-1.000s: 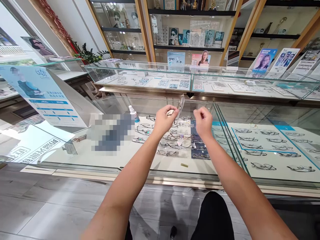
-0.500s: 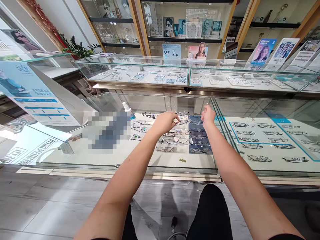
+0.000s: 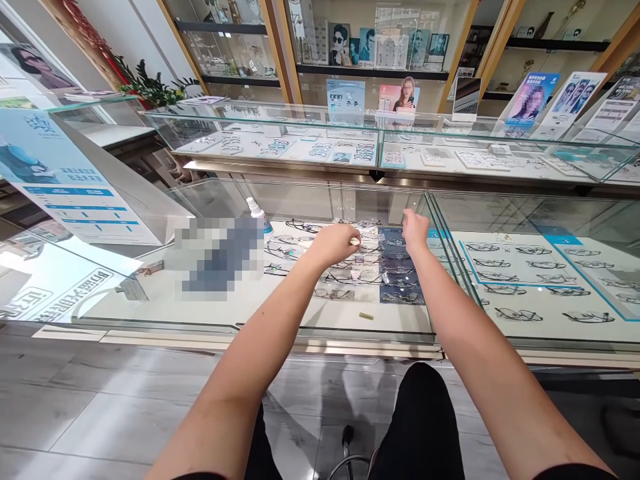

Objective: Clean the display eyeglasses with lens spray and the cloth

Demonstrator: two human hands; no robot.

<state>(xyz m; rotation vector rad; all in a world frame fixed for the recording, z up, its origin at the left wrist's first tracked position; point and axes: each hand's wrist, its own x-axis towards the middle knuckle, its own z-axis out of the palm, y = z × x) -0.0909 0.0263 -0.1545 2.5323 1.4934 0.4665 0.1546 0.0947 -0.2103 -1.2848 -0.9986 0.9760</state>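
Over the rows of eyeglasses (image 3: 367, 275) on the glass display case reaches my left hand (image 3: 340, 243), its fingers curled around something small and pale that I cannot make out. My right hand (image 3: 416, 230) is raised at the right of it, above the far end of a dark blue tray (image 3: 400, 292) of glasses. Its fingers are pinched together, and whatever they hold, if anything, is too small to name. The two hands are apart. A small gold strip (image 3: 367, 316) lies nearer to me than the glasses.
A white spray bottle (image 3: 256, 211) stands behind a blurred dark patch at the left. More glasses on a blue-edged tray (image 3: 525, 287) are at the right. A large sign (image 3: 85, 193) stands far left. Another glass case (image 3: 300, 120) runs behind.
The view has shifted slightly. Both hands stay in nearly the same places, with only small changes in the fingers of my right hand.
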